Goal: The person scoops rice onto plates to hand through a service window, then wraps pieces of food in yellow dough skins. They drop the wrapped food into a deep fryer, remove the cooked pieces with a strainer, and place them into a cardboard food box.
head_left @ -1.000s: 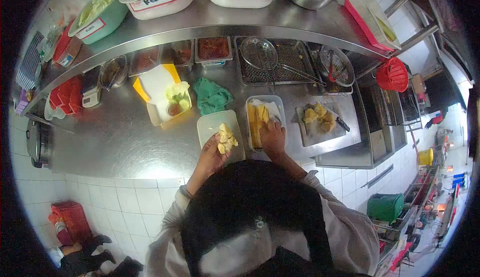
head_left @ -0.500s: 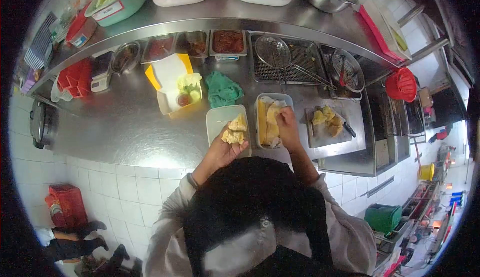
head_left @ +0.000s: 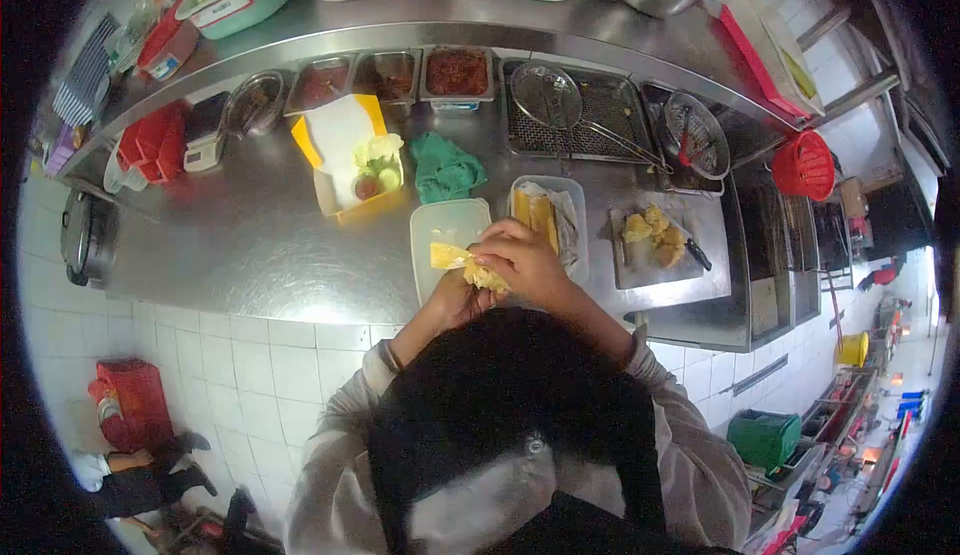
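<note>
My left hand [head_left: 455, 302] is wrapped round a pale yellow food piece [head_left: 484, 275] above the near edge of a whitish tub [head_left: 424, 255]. Over it lies my right hand [head_left: 522, 260], its fingers closed on a yellow strip [head_left: 450, 256] that sticks out to the left. Just right of the hands, a clear container [head_left: 578, 223] holds more yellow strips and a pale liner. A green cloth [head_left: 446, 168] lies behind the tub. Farther left stands an open yellow-and-white box [head_left: 338, 140] with lettuce, cucumber slices and a small cup of red sauce.
On the right, a cutting board [head_left: 640, 273] bears food pieces and a knife [head_left: 698, 254]. Behind are a wire strainer [head_left: 546, 95], a rack tray and sauce pans [head_left: 457, 75]. A shelf [head_left: 400, 40] with labelled tubs crosses above. People's legs show at the lower left.
My right hand has moved left from the clear container to my left hand, bringing a yellow strip onto the food piece. My left hand has turned and is now partly covered.
</note>
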Demonstrator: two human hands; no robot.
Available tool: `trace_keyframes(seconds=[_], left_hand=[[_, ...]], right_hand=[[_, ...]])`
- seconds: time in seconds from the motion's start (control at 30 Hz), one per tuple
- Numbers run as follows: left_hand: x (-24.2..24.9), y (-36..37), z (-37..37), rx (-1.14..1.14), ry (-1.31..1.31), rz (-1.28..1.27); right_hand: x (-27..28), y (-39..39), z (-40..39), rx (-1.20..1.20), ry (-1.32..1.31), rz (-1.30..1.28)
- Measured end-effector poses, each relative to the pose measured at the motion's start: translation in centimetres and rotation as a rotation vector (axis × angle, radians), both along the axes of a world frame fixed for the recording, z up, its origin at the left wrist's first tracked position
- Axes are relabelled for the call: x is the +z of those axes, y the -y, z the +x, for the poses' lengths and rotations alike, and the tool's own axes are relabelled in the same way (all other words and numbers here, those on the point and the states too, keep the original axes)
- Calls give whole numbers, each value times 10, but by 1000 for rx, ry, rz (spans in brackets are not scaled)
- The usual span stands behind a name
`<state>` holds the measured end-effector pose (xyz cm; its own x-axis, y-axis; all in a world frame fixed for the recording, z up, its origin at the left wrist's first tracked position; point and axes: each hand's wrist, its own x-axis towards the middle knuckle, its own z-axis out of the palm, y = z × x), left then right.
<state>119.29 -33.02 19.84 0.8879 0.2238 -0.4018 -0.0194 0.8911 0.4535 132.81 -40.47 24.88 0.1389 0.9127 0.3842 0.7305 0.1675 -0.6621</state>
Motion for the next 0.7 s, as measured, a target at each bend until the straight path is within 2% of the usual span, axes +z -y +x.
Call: trace_keyframes(seconds=[0.03, 0.1, 0.13, 0.17, 0.2, 0.23, 0.27, 0.33, 0.4, 0.63, 0.7], left_hand=[[-5, 1, 0, -8, 16, 0], [-19, 1, -2, -38, 47, -22], [-25, -1, -2, -75, 79, -41], [-30, -2, -3, -62, 79, -40], [-31, -5, -4, -147, 296, -272], [-32, -6, -5, -230, 517, -502], [-32, -6, -7, -214, 520, -498], [-18, -1, -10, -34, 179, -422], [-15, 5, -12, 4, 211, -455], [-15, 20, -9, 137, 334, -468], [-19, 24, -10, 124, 338, -446]], right_hand=[[4, 3, 0, 8, -1, -3], [20, 9, 0, 46, 138, -363], [32, 8, 0, 57, 141, -363], [45, 6, -1, -31, -49, -588], [52, 4, -1, -120, -239, -810], [43, 6, 1, -105, -233, -811], [27, 11, 4, -32, -223, -723], [21, 18, 6, 53, -215, -641], [22, 24, 8, 175, 96, -246], [27, 24, 13, 159, 61, -295], [19, 29, 21, 256, 84, -225]])
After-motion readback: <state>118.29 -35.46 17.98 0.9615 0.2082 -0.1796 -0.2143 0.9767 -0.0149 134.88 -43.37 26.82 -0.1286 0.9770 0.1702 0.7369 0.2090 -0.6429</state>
